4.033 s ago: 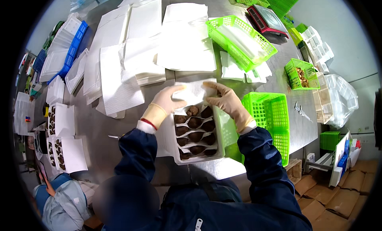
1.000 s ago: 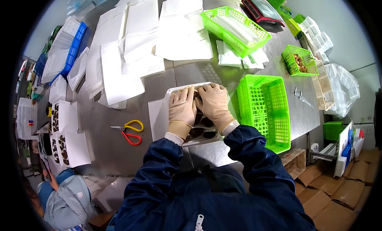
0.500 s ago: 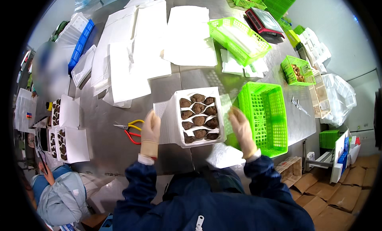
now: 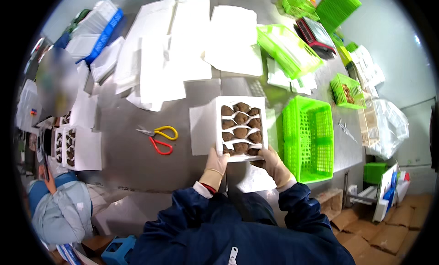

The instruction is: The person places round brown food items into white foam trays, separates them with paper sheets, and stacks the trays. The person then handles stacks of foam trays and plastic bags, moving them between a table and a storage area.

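Note:
A white box [image 4: 220,141] holds rows of dark brown, rounded mushroom-like lumps [image 4: 241,119] between wavy white paper strips. My gloved left hand [image 4: 216,164] grips its near left corner, thumb at the rim. At the near right corner, my gloved right hand [image 4: 275,166] holds the box in the same way; the fingers of both hands are partly hidden underneath. A white lid-like flap [image 4: 201,130] lies along the box's left side. Left of that, scissors [image 4: 157,138] with one yellow and one red handle lie with their blades apart.
An empty green basket [image 4: 308,139] stands just right of the box. White sheets [image 4: 160,50] spread across the back, beside another green basket [image 4: 290,50] and a red-edged scale [image 4: 316,36]. Calipers [image 4: 347,130] lie far right. A person in a pale jacket [image 4: 64,205] sits at left near similar filled boxes [image 4: 65,146].
Both hands, formerly apart from the box at its sides, have come in and closed on its near corners. The view has shifted, so the surroundings sit differently in the picture.

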The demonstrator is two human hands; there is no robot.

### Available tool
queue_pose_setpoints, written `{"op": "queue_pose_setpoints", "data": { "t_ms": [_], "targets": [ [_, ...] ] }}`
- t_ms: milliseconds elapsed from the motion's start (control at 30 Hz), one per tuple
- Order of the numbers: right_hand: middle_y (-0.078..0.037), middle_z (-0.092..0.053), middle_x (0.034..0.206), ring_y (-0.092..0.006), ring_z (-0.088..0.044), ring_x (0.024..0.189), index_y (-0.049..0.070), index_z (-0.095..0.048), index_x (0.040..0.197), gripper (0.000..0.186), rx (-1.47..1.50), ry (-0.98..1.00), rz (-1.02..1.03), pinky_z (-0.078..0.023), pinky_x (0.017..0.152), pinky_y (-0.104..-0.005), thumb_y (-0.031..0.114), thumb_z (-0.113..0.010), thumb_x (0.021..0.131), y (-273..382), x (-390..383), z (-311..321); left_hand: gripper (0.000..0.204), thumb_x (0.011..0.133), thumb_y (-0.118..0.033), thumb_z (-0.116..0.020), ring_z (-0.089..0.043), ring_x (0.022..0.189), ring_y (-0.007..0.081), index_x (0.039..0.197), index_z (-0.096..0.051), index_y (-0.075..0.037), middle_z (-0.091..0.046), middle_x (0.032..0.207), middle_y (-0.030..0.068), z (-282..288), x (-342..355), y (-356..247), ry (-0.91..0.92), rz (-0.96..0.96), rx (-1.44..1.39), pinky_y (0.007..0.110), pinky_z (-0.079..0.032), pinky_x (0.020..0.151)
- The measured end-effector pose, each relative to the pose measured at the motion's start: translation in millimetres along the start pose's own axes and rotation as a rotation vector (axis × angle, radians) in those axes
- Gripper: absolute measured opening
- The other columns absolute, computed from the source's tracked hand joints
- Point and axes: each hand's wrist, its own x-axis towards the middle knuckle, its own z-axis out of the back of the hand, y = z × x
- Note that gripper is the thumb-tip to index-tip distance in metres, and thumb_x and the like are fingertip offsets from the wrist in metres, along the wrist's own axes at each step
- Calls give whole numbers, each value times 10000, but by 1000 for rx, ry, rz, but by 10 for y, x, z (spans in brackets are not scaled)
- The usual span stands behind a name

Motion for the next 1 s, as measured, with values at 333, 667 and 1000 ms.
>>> {"op": "queue_pose_setpoints", "data": {
  "t_ms": [333, 667, 1000],
  "targets": [
    [-166, -683, 1133, -294, -727, 979, -2, -528, 1367, 538, -7, 69, 90, -623, 843, -412, 28, -486, 832, -8, -385, -464, 806, 866, -158, -666, -526, 1348, 445, 1582, -328, -10, -521, 1456, 319, 364, -722, -175, -192, -5, -88, 422, -410, 1139],
    [-250, -687, 1183, -373, -696, 1075, -86, -552, 1287, 431, -105, 431, -50, -618, 931, -449, -25, -427, 879, -885, 46, -2928, 719, 887, -136, -665, -663, 1110, 370, 1535, -391, 10, -630, 1294, 293, 2905, -1381, -72, -615, -10, -40, 398, -493, 1003],
    [-161, -595, 1085, -353, -624, 967, 42, -572, 1155, 287, -207, 202, -51, -568, 739, -496, 33, -561, 868, -1833, 1120, -5321, 576, 841, -234, -647, -630, 1071, 436, 1340, -567, 42, -666, 1170, 283, 5514, -3, 922, -497, 202, 161, 447, -492, 961]
  ]
}}
